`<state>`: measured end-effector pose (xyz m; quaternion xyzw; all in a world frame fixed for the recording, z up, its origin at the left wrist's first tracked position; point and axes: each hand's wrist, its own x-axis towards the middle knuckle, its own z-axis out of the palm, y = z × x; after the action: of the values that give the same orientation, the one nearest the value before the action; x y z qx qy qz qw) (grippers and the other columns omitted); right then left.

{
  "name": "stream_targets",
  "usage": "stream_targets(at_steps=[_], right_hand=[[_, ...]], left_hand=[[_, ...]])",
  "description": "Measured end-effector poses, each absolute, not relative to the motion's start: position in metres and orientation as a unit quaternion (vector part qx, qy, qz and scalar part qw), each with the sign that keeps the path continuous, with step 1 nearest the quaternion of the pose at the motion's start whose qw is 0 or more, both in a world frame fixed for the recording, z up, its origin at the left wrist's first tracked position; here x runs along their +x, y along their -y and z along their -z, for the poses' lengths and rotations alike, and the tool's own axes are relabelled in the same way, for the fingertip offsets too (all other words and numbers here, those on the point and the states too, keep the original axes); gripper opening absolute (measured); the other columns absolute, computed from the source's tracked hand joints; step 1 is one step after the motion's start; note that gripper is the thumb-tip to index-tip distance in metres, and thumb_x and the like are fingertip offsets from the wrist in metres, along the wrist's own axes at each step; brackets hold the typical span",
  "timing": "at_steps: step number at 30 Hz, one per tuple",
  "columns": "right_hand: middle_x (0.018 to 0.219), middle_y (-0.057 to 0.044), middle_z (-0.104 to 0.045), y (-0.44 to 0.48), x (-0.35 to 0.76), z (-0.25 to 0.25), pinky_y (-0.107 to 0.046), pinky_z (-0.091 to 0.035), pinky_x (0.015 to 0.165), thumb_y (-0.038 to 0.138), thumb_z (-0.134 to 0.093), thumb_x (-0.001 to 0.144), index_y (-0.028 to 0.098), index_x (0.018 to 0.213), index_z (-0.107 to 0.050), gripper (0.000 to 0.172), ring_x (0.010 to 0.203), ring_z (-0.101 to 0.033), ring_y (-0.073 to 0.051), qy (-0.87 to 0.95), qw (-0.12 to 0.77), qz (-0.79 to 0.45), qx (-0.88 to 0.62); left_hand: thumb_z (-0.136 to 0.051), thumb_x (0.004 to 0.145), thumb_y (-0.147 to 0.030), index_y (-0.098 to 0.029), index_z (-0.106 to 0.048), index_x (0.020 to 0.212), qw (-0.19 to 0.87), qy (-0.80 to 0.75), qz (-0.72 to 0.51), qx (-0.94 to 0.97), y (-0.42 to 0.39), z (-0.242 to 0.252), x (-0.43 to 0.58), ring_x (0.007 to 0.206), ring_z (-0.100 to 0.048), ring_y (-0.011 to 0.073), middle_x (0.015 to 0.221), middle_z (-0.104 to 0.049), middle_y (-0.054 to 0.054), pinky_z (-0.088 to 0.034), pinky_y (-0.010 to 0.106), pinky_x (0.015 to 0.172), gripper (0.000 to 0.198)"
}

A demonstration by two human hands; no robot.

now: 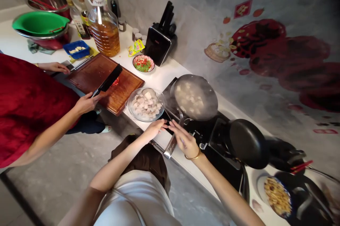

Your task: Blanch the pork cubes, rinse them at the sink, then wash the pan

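My left hand [154,129] lies flat at the counter's front edge, fingers stretched out, just below a glass plate of pale meat pieces [146,105]. My right hand [185,142], a gold bangle on its wrist, reaches across the long metal handle [169,149] of a wok [195,97]. Its fingers are extended, and their tips almost meet those of the left hand. I see nothing held in either hand. The wok sits on the black stove [209,132], holding cloudy broth with pale chunks.
At left, a person in red holds a cleaver [108,80] on a wooden cutting board [106,77]. Behind are a bowl of chopped vegetables [143,63], an oil jug [106,31], a knife block [160,40] and a green bowl [39,22]. A black pan [248,143] and a plate of food [277,194] are at right.
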<state>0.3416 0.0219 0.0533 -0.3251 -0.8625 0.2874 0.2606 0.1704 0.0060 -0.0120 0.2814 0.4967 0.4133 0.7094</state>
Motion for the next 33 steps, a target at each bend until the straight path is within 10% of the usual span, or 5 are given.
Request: stream_targets(at_steps=[9, 16, 33], right_hand=[[0.151, -0.005, -0.032, -0.013, 0.378, -0.039, -0.038, -0.051, 0.101, 0.02, -0.04, 0.096, 0.027, 0.133, -0.055, 0.04, 0.127, -0.05, -0.024, 0.91, 0.254, -0.21, -0.251], [0.123, -0.004, -0.065, -0.028, 0.4, -0.078, -0.048, -0.046, 0.107, 0.029, -0.046, 0.093, 0.029, 0.117, -0.063, 0.029, 0.125, -0.052, -0.024, 0.731, 0.425, -0.163, -0.508], [0.132, -0.001, -0.058, -0.117, 0.487, -0.064, -0.039, -0.04, 0.111, 0.024, -0.051, 0.089, 0.026, 0.106, -0.069, 0.024, 0.121, -0.057, -0.02, 0.784, 0.259, -0.177, -0.536]], left_hand=[[-0.048, 0.086, -0.051, -0.016, -0.066, 0.108, 0.72, -0.476, -0.393, 0.317, 0.009, 0.005, 0.178, 0.094, -0.061, 0.0205, 0.106, -0.069, 0.011, -0.043, 0.029, 0.076, 0.046], [-0.054, 0.082, -0.057, -0.018, -0.06, 0.1, 0.749, -0.474, -0.337, 0.318, 0.014, 0.019, 0.205, 0.077, -0.061, 0.0149, 0.088, -0.066, 0.004, -0.042, 0.024, 0.065, 0.043], [-0.057, 0.083, -0.049, -0.02, -0.044, 0.086, 0.801, -0.428, -0.308, 0.284, 0.004, 0.012, 0.238, 0.046, -0.049, 0.0073, 0.057, -0.053, -0.007, -0.038, 0.021, 0.05, 0.032]])
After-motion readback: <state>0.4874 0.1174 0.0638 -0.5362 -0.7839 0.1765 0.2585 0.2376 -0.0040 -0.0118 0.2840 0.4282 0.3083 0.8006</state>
